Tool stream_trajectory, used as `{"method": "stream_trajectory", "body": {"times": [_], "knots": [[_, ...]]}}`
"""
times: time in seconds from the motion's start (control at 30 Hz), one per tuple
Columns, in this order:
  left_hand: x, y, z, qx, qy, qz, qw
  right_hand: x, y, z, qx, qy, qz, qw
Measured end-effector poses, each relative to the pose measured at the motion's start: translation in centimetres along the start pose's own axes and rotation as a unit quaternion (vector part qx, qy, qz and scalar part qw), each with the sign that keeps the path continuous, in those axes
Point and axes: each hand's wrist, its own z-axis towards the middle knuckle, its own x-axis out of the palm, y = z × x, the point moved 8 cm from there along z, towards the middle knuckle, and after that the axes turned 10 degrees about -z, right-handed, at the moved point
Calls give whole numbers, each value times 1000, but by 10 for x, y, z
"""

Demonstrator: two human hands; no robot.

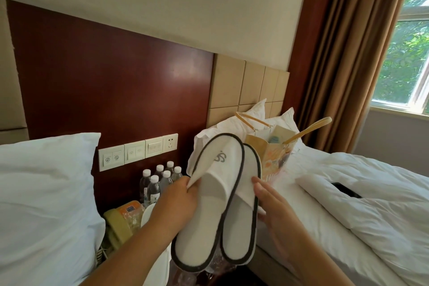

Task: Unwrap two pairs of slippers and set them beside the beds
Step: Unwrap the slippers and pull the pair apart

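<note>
I'm holding the slippers point(222, 195) up, overlapping, in the gap between the two beds. My left hand point(178, 199) pinches the left slipper's upper. My right hand point(276, 206) only rests straight-fingered on the other's edge. So loosely backed, the right slipper could slide free and drop onto the crumpled wrapper point(218, 262) below.

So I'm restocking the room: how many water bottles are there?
6 bottles, in a tight cluster between the beds, under the wall switches and behind the phone. The left hand, holding a slipper, may hide more.
</note>
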Motion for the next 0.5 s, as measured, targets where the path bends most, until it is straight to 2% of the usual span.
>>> {"method": "stream_trajectory", "body": {"times": [0.13, 0.27, 0.37, 0.5], "knots": [[-13, 2, 5, -2, -35, -45, 998, -14, 0, 1, 14, -59, 38, 997], [-23, 4, 14, -23, -45, -93, 994, -25, -3, 9, 39, -79, 125, 988], [-32, -1, 23, -28, -50, -130, 990, -33, 6, 24, 49, -103, 125, 986], [-44, -14, 35, -21, -65, -172, 983, -41, 29, 40, 19, -118, 145, 982]]}}
